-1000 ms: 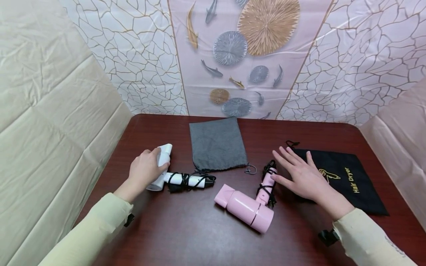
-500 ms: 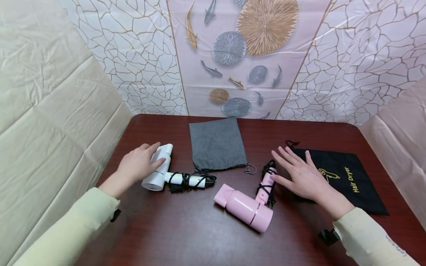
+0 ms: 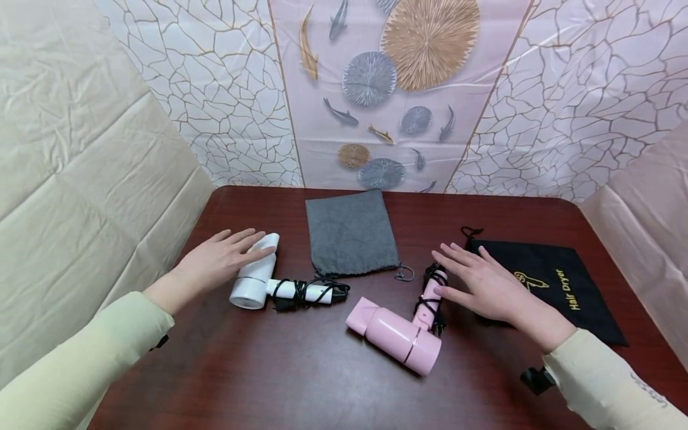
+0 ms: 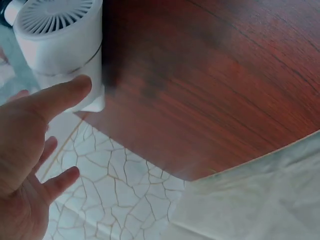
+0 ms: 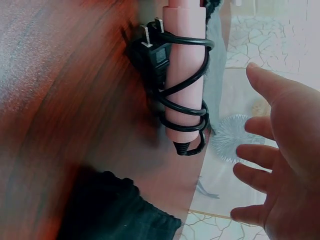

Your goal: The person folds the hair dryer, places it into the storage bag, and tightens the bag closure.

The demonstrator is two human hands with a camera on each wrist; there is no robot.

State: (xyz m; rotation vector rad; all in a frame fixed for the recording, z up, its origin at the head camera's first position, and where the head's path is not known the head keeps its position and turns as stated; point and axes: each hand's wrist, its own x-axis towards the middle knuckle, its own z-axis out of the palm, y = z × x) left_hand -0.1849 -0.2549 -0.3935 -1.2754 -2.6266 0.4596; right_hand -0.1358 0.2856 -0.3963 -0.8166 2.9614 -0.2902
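Note:
A white hair dryer (image 3: 254,283) lies on the left of the table, a black cord wound round its handle. My left hand (image 3: 212,261) is over its body with fingers extended, gripping nothing; the left wrist view shows the thumb in front of the white dryer (image 4: 65,50). Near the middle lies a pink hair dryer (image 3: 395,335), its handle also wrapped in cord. My right hand (image 3: 486,288) is spread just right of that handle, apart from the pink handle (image 5: 184,75) in the right wrist view, and holds nothing.
A grey drawstring pouch (image 3: 352,233) lies flat at the back centre. On the right, partly under my right hand in view, is a black pouch (image 3: 586,304) lettered "Hair Dryer". Fabric walls (image 3: 97,161) enclose the brown table (image 3: 301,388).
My left hand has let go of the white hair dryer, drawn back to the left, and straightened its fingers. The right hand has shifted only slightly. Both dryers lie where they were.

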